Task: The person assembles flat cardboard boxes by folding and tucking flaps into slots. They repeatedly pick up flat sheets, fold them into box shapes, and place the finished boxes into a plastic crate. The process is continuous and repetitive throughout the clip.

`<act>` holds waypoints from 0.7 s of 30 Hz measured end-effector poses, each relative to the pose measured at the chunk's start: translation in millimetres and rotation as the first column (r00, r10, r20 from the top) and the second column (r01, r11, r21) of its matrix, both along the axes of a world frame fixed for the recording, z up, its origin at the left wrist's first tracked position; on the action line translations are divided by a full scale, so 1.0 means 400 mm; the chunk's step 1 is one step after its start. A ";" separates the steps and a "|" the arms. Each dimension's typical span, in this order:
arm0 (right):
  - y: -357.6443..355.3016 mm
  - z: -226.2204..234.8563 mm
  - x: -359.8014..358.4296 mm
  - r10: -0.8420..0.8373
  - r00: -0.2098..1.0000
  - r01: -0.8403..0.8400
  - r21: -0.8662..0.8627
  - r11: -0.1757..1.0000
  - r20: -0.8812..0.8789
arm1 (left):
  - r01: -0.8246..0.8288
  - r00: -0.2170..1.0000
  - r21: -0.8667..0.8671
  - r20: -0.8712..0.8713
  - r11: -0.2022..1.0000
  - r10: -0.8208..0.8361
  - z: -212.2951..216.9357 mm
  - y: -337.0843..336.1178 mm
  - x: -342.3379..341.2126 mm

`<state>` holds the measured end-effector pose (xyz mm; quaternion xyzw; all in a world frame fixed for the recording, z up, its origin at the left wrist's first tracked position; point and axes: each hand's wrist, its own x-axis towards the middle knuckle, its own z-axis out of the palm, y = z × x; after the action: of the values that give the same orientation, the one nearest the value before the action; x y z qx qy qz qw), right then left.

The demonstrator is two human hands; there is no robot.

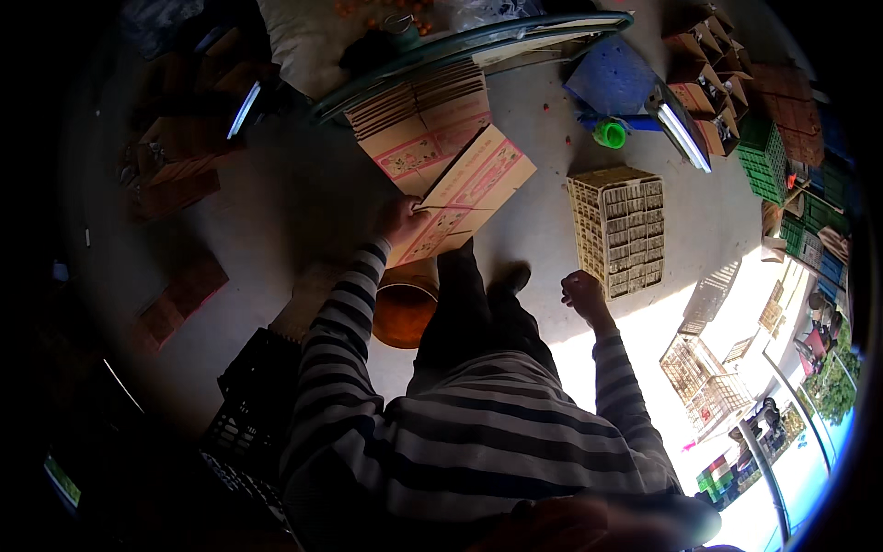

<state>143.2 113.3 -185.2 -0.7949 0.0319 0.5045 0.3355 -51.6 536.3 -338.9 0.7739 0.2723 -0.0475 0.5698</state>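
My left hand [401,221] grips the edge of a flattened cardboard box [478,189], tan with pink-red printing. It is tilted in front of my legs. Just behind it, several more folded cardboard boxes [414,152] lean together in a row beside a curved dark rim [478,37]. My right hand [585,296] hangs apart from the cardboard, its fingers curled in and nothing visible in them. Closest to that hand is a yellowish plastic crate [633,235]. Part of the left fingers is hidden behind the cardboard.
An orange-brown bucket [405,317] stands by my left leg, with a black crate [253,377] further left. A green round container [609,134] and a blue panel [614,78] are at the far right. Opened boxes [704,87] and green crates [762,156] line the right side.
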 end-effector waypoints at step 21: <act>-0.456 0.400 0.212 -0.293 0.867 -0.030 0.628 0.778 0.404 | -0.178 0.983 0.404 0.026 0.897 0.183 0.615 -0.347 0.149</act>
<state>228.0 -68.9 -25.1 -0.7367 -0.1609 0.2480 0.6081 8.0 397.6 -92.9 0.8461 0.3504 0.0580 0.3975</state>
